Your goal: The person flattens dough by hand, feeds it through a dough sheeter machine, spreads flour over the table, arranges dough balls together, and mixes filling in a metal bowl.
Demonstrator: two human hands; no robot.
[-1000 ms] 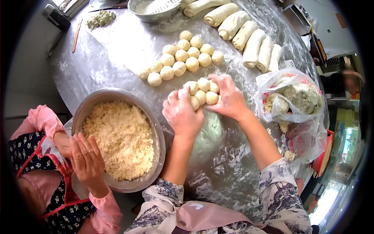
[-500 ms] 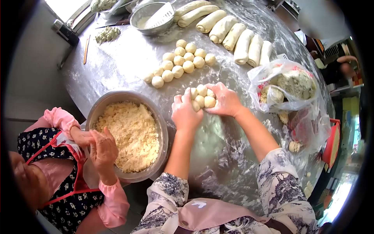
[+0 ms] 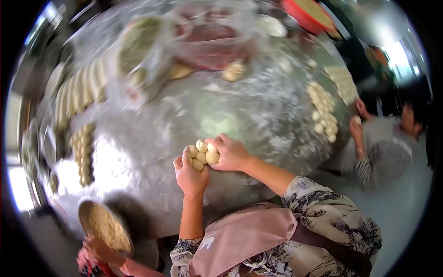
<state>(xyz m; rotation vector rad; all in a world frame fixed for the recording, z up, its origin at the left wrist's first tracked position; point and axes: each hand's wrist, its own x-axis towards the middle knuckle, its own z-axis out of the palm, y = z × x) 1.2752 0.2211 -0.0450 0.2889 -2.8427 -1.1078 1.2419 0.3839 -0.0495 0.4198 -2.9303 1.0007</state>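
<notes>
A cluster of several pale dough balls (image 3: 201,156) is squeezed between my two hands in front of my apron. My left hand (image 3: 191,177) closes round its left side, the thumb along the near edge. From the right, my right hand (image 3: 230,154) presses its curled fingers against the balls. Whether the cluster touches the metal table (image 3: 161,124) or is lifted off it I cannot tell. Blur softens much of the view.
At lower left, a co-worker's hands (image 3: 99,249) are by a metal bowl (image 3: 83,207) of crumbly yellow filling. Dough balls (image 3: 83,154) and dough rolls (image 3: 83,87) lie left, plastic bags (image 3: 212,41) far, more balls (image 3: 323,111) right, near another person (image 3: 387,152).
My view has swung to the right, bringing the table's right side and another person into sight. The cluster stays between both my hands and has moved away from the rows of balls.
</notes>
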